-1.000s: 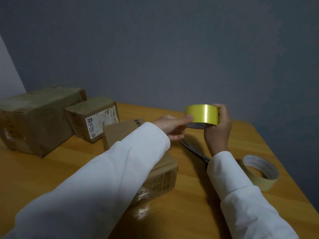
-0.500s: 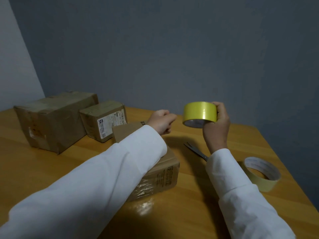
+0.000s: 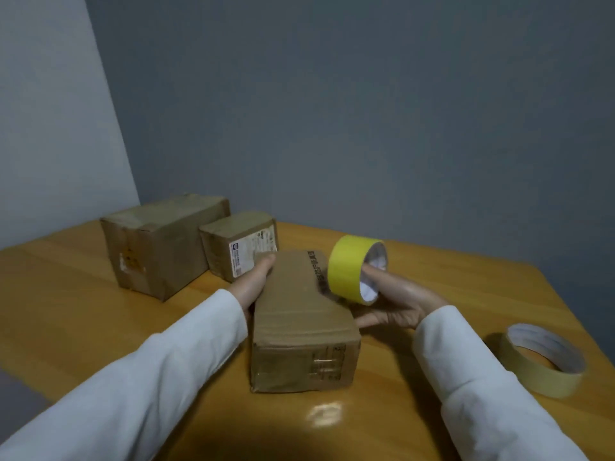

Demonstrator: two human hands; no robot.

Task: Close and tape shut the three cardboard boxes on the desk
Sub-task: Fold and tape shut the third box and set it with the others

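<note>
Closest in, two white sleeves [image 3: 139,387] are seen reaching out over a wooden desk [image 3: 83,314]. A long cardboard box [image 3: 299,327] is laid end-on in the middle of the desk, flaps shut, with glossy clear tape seen across its top and near end. Off to the right, near the desk edge and well apart from the box, a beige roll of masking tape [image 3: 542,364] is left lying flat.

The box is flanked by both hands. The left hand [image 3: 254,282] is laid along the box's left side, fingers fairly straight against the cardboard, fingertips up by the far top corner, so nothing is really being clutched there. The right hand [image 3: 396,304] is kept just beside the box's right side, and a yellow tape roll [image 3: 352,267] is gripped in it: fingers are hooked into the white core, and the roll is tipped on edge above the box's far right corner. Whether the roll touches the box can't be told.

Further back on the left, a small box with a white shipping label [image 3: 238,247] is parked right beside a bigger taped box [image 3: 163,244], both closed. Behind it all, a grey wall [image 3: 366,111] is seen.
</note>
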